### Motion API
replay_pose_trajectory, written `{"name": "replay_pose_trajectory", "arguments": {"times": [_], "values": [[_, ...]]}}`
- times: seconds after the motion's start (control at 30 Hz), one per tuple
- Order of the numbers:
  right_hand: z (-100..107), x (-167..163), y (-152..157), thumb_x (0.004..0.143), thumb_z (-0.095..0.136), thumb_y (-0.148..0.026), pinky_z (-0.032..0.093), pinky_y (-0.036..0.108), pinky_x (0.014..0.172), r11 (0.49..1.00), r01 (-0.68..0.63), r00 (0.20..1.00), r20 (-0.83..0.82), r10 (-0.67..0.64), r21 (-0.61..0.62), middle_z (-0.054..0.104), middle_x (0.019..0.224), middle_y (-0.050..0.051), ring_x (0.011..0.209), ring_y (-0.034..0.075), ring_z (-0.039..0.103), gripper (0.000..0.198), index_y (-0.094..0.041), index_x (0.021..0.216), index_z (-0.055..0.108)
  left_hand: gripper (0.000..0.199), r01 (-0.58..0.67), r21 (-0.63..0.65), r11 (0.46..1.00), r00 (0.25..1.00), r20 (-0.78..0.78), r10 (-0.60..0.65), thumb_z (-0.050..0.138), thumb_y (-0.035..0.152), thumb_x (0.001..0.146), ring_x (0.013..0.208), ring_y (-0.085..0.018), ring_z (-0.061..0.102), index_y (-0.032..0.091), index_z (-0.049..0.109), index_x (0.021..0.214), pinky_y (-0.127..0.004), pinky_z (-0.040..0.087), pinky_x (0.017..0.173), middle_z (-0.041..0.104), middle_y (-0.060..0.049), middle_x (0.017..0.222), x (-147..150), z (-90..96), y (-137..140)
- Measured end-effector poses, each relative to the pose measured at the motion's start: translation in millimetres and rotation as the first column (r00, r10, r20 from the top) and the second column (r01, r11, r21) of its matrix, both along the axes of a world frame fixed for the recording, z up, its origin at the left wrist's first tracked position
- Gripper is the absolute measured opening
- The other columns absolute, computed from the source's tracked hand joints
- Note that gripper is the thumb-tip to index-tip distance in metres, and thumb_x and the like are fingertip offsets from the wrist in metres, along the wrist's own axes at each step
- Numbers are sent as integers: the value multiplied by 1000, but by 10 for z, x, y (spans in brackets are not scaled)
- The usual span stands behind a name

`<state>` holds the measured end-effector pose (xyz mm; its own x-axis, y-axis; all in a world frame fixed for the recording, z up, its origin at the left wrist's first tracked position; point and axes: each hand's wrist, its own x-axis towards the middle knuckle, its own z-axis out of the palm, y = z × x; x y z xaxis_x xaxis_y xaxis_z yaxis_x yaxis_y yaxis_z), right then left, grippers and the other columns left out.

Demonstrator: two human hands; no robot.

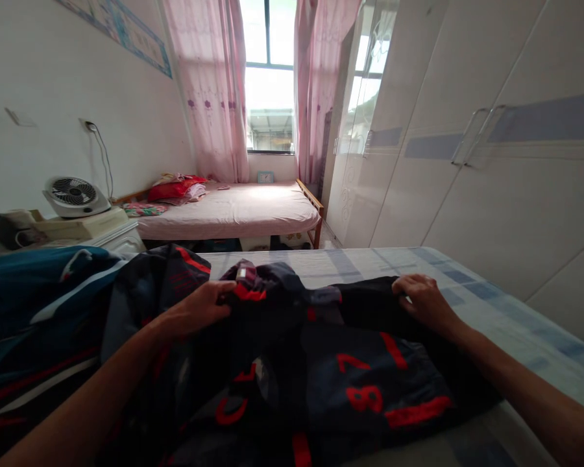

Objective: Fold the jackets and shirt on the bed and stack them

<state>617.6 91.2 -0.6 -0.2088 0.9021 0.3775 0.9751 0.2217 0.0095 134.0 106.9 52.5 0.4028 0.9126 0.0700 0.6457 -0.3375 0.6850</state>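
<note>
A dark navy and black jacket [282, 350] with red stripes, letters and numbers lies spread across the near bed. My left hand [207, 308] pinches its cloth beside the collar, where a small pale label shows. At the upper right edge of the jacket, the fingers of my right hand [425, 301] are closed on plain black cloth. The cloth between both hands lies loosely folded, and the lower part runs out of view. A teal garment [43, 292] with white and red stripes is heaped to the left of the jacket.
The near bed has a blue and white checked sheet [389, 263]. Beyond it stands a second bed [243, 211] with red bedding [178, 188] at its left end. A small fan [75, 194] sits on a cabinet at left. White wardrobes [491, 214] line the right side.
</note>
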Motion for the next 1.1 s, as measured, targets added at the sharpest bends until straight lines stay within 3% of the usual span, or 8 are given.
{"name": "replay_pose_trajectory", "arguments": {"times": [0.1, 0.2, 0.37, 0.53, 0.7, 0.77, 0.87, 1.1], "values": [[-54, -11, -227, 64, 45, -10, 31, 40, 92, 986, 11, 999, 31, -6, -168, 66, 91, 5, 96, 22, 56, 23, -23, 73, 61, 32, 70, -76, 995, 990, -115, -78, 52, 24, 65, 88, -21, 62, 20, 65, 94, -27, 48, 78, 70, -1, 95, -45, -235, -315], [100, -236, -194, 68, 43, -12, 33, 41, 92, 994, 71, 996, -38, -74, -81, 65, 99, 7, 103, 24, 54, 27, -23, 82, 64, 42, -93, -5, 996, 985, -149, 91, 56, 41, 73, 107, -25, 59, 20, 61, 110, -31, 45, 90, 65, -6, 116, 35, -439, -468], [493, -1139, 290, 81, 42, -24, 42, 30, 87, 982, -111, 937, -345, 53, -152, 65, 106, 10, 96, 20, 59, 32, -15, 102, 64, 22, -154, 211, 965, 965, -179, 193, 47, 31, 83, 93, -22, 62, 22, 65, 91, -31, 46, 81, 67, -5, 97, 229, -655, -562], [552, -2220, 911, 87, 41, -39, 44, 29, 81, 818, -437, 852, -464, 243, -375, 68, 101, 6, 94, 21, 60, 38, -16, 101, 66, 19, -74, 345, 936, 962, -223, 158, 47, 16, 80, 92, -18, 58, 24, 64, 84, -29, 45, 81, 63, -3, 94, 265, -754, -614], [501, -3053, 1300, 83, 44, -58, 45, 23, 71, 669, -582, 797, -489, 355, -462, 68, 99, 1, 86, 16, 60, 49, -19, 101, 67, 19, -34, 354, 935, 957, -258, 133, 46, 11, 78, 92, -19, 55, 22, 60, 85, -30, 44, 80, 60, -4, 94, 247, -771, -606], [489, -3281, 1340, 73, 59, -55, 45, 23, 69, 691, -521, 848, -396, 352, -501, 69, 93, 1, 82, 17, 60, 42, -19, 94, 69, 17, -34, 358, 933, 954, -267, 137, 46, 11, 77, 91, -20, 55, 21, 59, 84, -31, 44, 79, 59, -5, 94, 247, -768, -606], [507, -3458, 1316, 67, 67, -35, 44, 26, 71, 816, -380, 921, -266, 286, -437, 69, 88, 3, 83, 21, 61, 24, -20, 86, 69, 15, -37, 365, 930, 948, -281, 148, 47, 11, 76, 89, -20, 54, 20, 58, 80, -31, 44, 77, 59, -5, 92, 251, -766, -608], [985, -3034, 960, 83, 38, -29, 43, 35, 80, 999, -24, 885, -465, 36, 33, 65, 94, 11, 89, 24, 59, 32, -15, 106, 56, 16, -42, 363, 931, 955, -259, 144, 45, 13, 78, 91, -20, 55, 20, 56, 88, -31, 43, 80, 59, -6, 95, 236, -798, -594]]}}
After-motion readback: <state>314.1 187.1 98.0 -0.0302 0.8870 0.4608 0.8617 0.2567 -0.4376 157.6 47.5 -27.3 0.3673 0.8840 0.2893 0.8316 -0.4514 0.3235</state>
